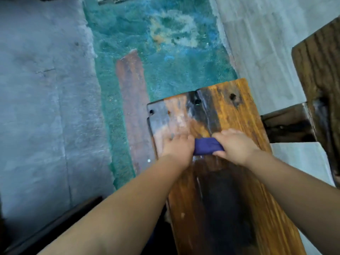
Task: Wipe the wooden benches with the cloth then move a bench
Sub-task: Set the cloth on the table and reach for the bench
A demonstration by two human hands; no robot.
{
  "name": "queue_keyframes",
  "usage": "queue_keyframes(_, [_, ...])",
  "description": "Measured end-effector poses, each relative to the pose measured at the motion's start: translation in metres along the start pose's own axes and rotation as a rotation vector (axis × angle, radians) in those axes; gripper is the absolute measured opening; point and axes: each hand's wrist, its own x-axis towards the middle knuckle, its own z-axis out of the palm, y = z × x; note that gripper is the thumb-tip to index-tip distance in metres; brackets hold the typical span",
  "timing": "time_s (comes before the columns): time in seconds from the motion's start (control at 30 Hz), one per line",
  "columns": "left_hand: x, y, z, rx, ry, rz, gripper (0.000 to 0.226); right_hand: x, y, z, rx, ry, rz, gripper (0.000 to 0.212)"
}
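Both hands, left hand [177, 148] and right hand [234, 146], grip a blue cloth [208, 146] pressed on the wooden surface [230, 111]. A darker bench [320, 85] stands close on the right. A loose plank [133, 100] lies on the teal floor [165, 67] to the left.

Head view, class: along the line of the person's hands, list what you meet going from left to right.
Grey floor → green mat → loose plank → left hand → blue cloth → right hand → second bench.

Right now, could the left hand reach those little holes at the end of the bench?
Probably yes. The left hand rests on the bench just short of the holes, with only bare wood between them.
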Motion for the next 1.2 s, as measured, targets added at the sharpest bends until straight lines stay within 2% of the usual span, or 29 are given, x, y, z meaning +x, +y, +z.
queue_keyframes(0.1, [-0.067,-0.023,-0.006,-0.098,-0.152,-0.062,0.039,-0.017,-0.053,-0.014,0.257,-0.157,-0.074,0.052])
queue_keyframes(0.2, [-0.136,-0.055,-0.040,-0.228,-0.106,-0.113,0.033,-0.038,-0.103,-0.050,0.585,-0.130,-0.053,0.070])
queue_keyframes(0.33, [-0.232,-0.099,-0.101,-0.381,0.071,-0.169,0.031,-0.058,-0.176,-0.123,1.046,-0.131,-0.062,0.063])
queue_keyframes(0.4, [-0.278,-0.122,-0.129,-0.549,0.192,-0.184,0.039,-0.065,-0.219,-0.160,1.243,-0.126,-0.063,0.057])
queue_keyframes(0.57, [-0.404,-0.181,-0.163,-0.977,0.544,-0.384,0.060,-0.071,-0.341,-0.249,1.504,-0.214,-0.146,0.056])
queue_keyframes(0.77, [-0.545,-0.217,-0.154,-1.694,0.873,-0.552,0.049,-0.099,-0.481,-0.318,1.396,-0.372,-0.371,0.041])
queue_keyframes(0.97, [-0.647,-0.217,-0.132,-2.228,1.186,-0.618,0.027,-0.154,-0.596,-0.335,1.274,-0.478,-0.425,0.041])
queue_keyframes(1.03, [-0.663,-0.218,-0.124,-2.314,1.296,-0.646,0.026,-0.162,-0.622,-0.335,1.252,-0.491,-0.432,0.038])
queue_keyframes(1.1, [-0.674,-0.222,-0.114,-2.295,1.379,-0.764,0.031,-0.165,-0.644,-0.334,1.224,-0.522,-0.432,0.035])
queue_keyframes(1.2, [-0.673,-0.230,-0.101,-2.246,1.402,-0.933,0.035,-0.152,-0.663,-0.333,1.141,-0.533,-0.457,0.035])
